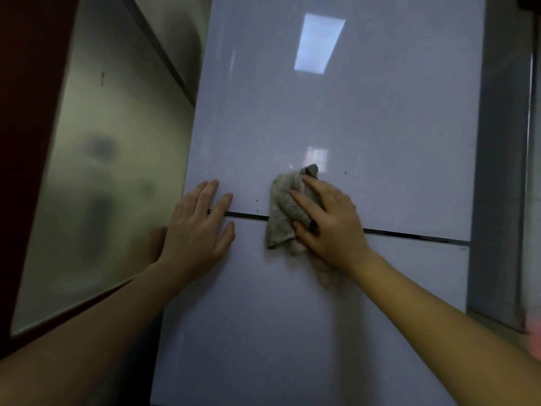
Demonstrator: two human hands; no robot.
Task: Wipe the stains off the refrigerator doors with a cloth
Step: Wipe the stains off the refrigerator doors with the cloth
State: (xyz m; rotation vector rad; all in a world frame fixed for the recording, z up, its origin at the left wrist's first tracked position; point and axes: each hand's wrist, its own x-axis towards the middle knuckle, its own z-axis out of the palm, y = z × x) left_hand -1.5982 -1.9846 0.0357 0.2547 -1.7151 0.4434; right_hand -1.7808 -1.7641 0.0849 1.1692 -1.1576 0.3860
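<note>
here the right hand [330, 221] lies flat with fingers spread, pressing a crumpled grey-beige cloth [285, 218] against the refrigerator; it pins the cloth rather than clenching it. the cloth straddles the dark horizontal gap [409, 234] between the upper door [336, 112] and the lower door [278, 332], its top corner poking up past the fingertips and a loose tail hanging below the wrist. the left hand [199, 230] is open too, empty, palm flat across the same gap near the doors' left edge, with the outer fingers close to that edge. the 2 hands are apart, with a bare strip of door between them carrying 2 small dark specks [257, 205] just left of the cloth. another speck [345, 172] sits on the upper door, up and right of the cloth. most of the upper door above the hands is bare and glossy, showing a bright rectangular reflection [319, 43]. right of the cloth the door runs clear to its right edge, where a grey side panel [497, 171] begins. left of the refrigerator stands a frosted panel [111, 186] in a dark red frame [29, 142], angled close to the door's left edge.
</note>
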